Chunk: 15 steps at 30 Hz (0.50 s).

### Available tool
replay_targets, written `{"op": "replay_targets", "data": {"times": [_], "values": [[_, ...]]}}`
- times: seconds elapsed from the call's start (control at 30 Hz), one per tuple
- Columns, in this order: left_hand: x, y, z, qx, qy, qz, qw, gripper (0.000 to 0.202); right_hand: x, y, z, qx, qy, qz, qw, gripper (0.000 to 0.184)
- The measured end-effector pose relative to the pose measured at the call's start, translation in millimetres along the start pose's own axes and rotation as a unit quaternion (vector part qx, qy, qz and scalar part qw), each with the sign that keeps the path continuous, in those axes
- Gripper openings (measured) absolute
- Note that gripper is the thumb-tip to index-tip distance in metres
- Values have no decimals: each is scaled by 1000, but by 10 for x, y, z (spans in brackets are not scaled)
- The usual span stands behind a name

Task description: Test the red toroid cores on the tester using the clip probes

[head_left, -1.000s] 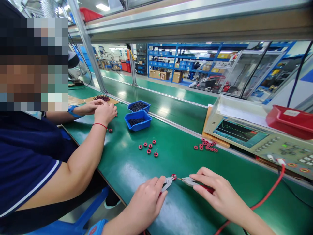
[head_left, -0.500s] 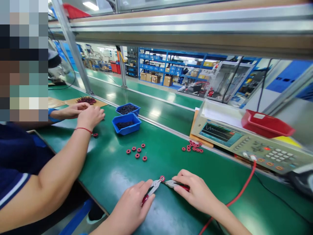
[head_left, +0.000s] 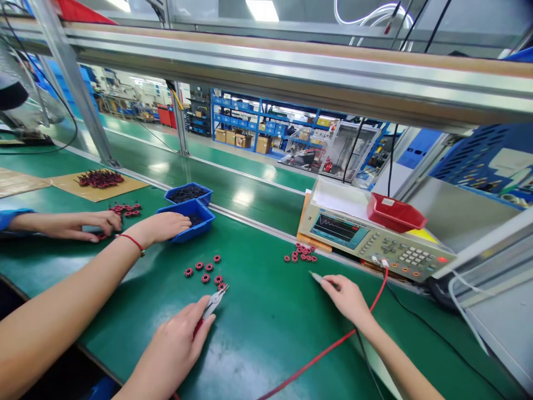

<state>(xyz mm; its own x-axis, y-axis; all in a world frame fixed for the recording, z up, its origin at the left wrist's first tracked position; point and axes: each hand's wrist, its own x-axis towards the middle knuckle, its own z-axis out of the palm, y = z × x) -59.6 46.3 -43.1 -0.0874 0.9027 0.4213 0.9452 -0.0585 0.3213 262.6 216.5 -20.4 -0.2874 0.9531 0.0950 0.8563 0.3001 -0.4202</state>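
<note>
My left hand (head_left: 177,339) is closed around small red-handled pliers (head_left: 215,300), with their jaw tips at a red-and-black wound ring core (head_left: 222,286). Whether the jaws still grip this core I cannot tell. Several similar ring cores (head_left: 205,278) lie just beyond it. My right hand (head_left: 345,297) pinches a second pair of pliers (head_left: 317,277), seen nearly edge-on, its grey tip pointing left and nothing visible at it. Past that tip lies a cluster of ring cores (head_left: 303,255).
A co-worker's hand (head_left: 166,225) reaches into a blue bin (head_left: 204,225); their other hand (head_left: 91,223) touches ring cores at left. A tester (head_left: 366,239) with a screen stands at the right back, a red tray (head_left: 393,211) on top. A red cable (head_left: 320,361) crosses the green bench.
My hands have moved apart, the left toward the ring cores at left with the core from between the pliers. The co-worker's hand has moved into the blue bin. The camera view has shifted.
</note>
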Motion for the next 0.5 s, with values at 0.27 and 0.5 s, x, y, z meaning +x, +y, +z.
{"op": "replay_targets", "data": {"times": [0.27, 0.5], "values": [[57, 300, -33, -78, -80, 25, 993, 30, 447, 373, 29, -31, 25, -9, 999, 38], [67, 506, -91, -139, -191, -21, 971, 22, 17, -31, 140, 9, -43, -113, 993, 34]]}}
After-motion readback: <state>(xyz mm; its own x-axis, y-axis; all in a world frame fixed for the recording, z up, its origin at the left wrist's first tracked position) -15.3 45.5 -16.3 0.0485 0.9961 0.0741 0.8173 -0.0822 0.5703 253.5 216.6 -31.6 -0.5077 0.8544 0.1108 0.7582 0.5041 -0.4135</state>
